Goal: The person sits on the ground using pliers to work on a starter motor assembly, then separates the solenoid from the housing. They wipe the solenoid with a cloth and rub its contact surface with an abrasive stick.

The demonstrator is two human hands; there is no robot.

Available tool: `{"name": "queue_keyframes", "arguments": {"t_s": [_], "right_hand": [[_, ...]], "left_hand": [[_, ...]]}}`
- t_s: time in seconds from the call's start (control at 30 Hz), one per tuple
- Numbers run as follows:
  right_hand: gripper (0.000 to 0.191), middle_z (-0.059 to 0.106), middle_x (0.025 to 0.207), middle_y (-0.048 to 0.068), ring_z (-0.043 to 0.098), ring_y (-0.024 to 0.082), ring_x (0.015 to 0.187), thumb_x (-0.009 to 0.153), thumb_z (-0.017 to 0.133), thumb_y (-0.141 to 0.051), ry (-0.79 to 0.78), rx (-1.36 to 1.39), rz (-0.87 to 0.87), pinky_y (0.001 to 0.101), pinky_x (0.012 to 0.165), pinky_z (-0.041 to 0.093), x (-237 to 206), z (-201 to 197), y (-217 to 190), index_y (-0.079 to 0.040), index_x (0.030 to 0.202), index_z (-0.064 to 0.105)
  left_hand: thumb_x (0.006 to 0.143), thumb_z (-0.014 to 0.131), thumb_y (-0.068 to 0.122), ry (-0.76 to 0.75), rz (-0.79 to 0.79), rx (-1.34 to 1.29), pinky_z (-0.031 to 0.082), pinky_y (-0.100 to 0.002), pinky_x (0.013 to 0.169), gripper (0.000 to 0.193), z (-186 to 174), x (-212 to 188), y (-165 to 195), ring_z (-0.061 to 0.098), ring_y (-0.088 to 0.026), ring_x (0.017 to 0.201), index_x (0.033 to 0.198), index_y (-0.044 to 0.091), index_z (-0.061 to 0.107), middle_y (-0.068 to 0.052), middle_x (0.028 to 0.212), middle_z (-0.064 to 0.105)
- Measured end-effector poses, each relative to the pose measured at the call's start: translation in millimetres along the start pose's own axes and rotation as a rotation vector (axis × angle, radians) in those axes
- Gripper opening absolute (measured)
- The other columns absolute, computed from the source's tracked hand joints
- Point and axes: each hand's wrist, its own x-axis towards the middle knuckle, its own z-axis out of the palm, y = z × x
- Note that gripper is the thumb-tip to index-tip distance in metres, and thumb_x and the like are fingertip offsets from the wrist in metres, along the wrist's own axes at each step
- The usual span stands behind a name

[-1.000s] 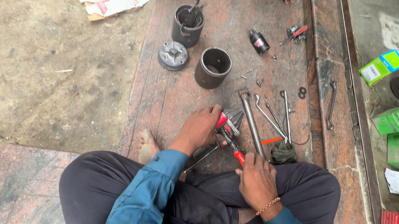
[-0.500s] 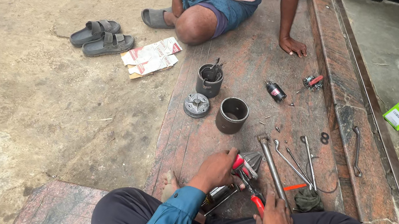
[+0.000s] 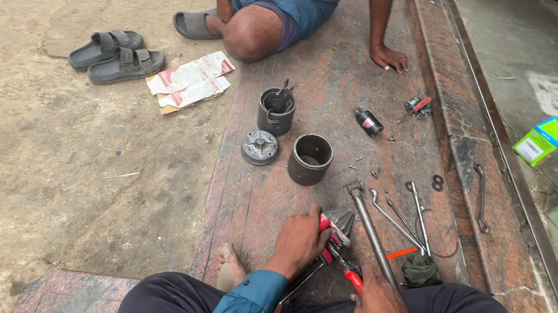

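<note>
Red-handled pliers (image 3: 337, 245) lying low on the reddish stone slab (image 3: 329, 94), gripped from both ends. Left hand (image 3: 303, 238) curled over the upper handles beside the metal head; right hand (image 3: 380, 307) closed around the lower red handle tip. Just right of both hands, a long steel bar (image 3: 370, 232) and thin wrenches (image 3: 404, 215). Further ahead, an open metal cylinder (image 3: 310, 159), a round cap (image 3: 260, 147). Well beyond, another person's hand (image 3: 390, 57) flat on the slab.
</note>
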Motion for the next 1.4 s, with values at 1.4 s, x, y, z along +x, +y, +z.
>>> {"name": "queue_keyframes", "arguments": {"t_s": [1.4], "right_hand": [[0.081,0.060,0.134,0.025,0.059,0.042,0.127,0.074,0.076,-0.020,0.145,0.246,-0.288,0.0464,0.109,0.046,-2.1,13.4,56.9,-0.006,0.147,0.044]], "left_hand": [[0.081,0.078,0.034,-0.036,-0.084,-0.025,0.051,-0.058,0.073,0.044,-18.2,0.3,28.5,0.066,-0.047,0.084,0.108,0.006,0.059,-0.024,0.086,0.069]]}}
